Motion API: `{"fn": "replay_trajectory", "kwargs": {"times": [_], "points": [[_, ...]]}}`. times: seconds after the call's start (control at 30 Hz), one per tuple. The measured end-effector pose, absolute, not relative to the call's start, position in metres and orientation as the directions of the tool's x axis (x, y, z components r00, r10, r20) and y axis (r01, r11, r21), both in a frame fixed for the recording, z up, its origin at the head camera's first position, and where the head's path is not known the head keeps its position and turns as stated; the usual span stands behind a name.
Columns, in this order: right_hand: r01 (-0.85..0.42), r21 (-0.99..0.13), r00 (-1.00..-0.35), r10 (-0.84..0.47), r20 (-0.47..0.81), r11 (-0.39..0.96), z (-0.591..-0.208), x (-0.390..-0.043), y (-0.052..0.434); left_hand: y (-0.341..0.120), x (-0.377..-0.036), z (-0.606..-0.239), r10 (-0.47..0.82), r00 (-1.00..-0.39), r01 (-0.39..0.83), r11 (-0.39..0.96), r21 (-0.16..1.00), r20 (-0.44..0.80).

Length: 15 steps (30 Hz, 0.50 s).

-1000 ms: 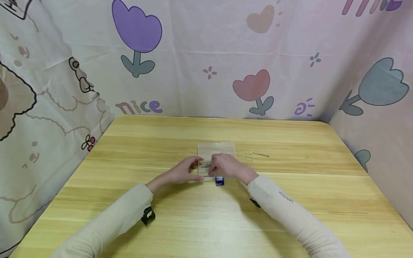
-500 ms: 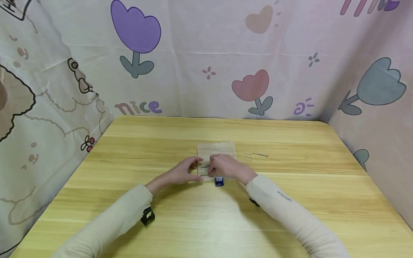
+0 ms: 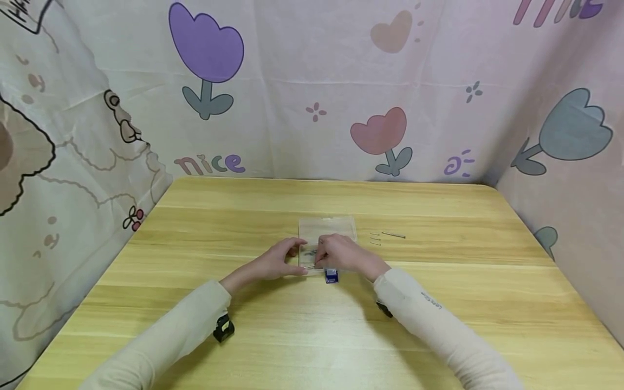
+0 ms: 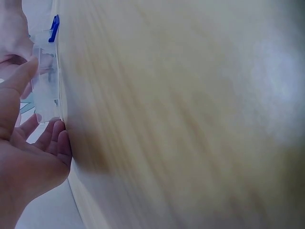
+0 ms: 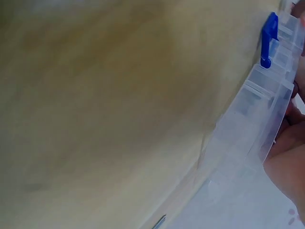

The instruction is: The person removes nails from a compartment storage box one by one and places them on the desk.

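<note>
A clear plastic box (image 3: pixel 303 259) lies on the table with its lid (image 3: pixel 326 225) folded back away from me. Its blue latch (image 5: pixel 269 40) hangs at the near side. My left hand (image 3: pixel 278 260) grips the box's left end, thumb at the near wall and fingers at the far corner. Over the box, my right hand (image 3: pixel 341 252) has its fingertips together and down at the compartments. A thin metal nail (image 3: pixel 309 267) shows beside those fingertips, apparently pinched; its other end is hidden. Small dark metal pieces (image 3: pixel 311 252) lie inside the box.
Right of the box, three small nails (image 3: pixel 375 239) lie in a column beside a longer, thicker nail (image 3: pixel 393 235). The wooden table (image 3: pixel 234 216) ends at a patterned cloth backdrop (image 3: pixel 292 135). Each wrist carries a dark camera (image 3: pixel 223 328).
Near the right fingertips, the thin nail shows more clearly at the box's near side. Both hands and the box otherwise stay almost in place.
</note>
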State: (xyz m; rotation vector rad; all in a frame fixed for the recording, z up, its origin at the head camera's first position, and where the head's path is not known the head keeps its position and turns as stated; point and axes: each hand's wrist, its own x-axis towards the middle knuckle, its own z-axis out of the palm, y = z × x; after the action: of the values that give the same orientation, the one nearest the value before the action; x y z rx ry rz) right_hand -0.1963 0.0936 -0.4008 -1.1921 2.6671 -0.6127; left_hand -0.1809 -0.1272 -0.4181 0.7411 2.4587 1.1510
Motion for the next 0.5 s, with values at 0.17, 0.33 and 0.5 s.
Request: {"fn": "replay_trajectory", "kwargs": {"times": [0.17, 0.33, 0.5], "points": [[-0.665, -0.457, -0.670, -0.742, 0.014, 0.591, -0.3997, -0.1962, 0.0936, -0.1272, -0.1807, -0.4195, 0.576, -0.814, 0.315, 0.545, 0.777, -0.073], [-0.673, -0.455, -0.656, -0.755, 0.002, 0.583, -0.3997, -0.1977, 0.0931, -0.1274, -0.1804, -0.4203, 0.570, -0.818, 0.310, 0.545, 0.779, -0.074], [-0.671, -0.497, -0.638, -0.770, 0.008, 0.551, -0.3980, -0.2000, 0.0947, -0.1276, -0.1813, -0.4217, 0.570, -0.819, 0.316, 0.544, 0.777, -0.067]]}}
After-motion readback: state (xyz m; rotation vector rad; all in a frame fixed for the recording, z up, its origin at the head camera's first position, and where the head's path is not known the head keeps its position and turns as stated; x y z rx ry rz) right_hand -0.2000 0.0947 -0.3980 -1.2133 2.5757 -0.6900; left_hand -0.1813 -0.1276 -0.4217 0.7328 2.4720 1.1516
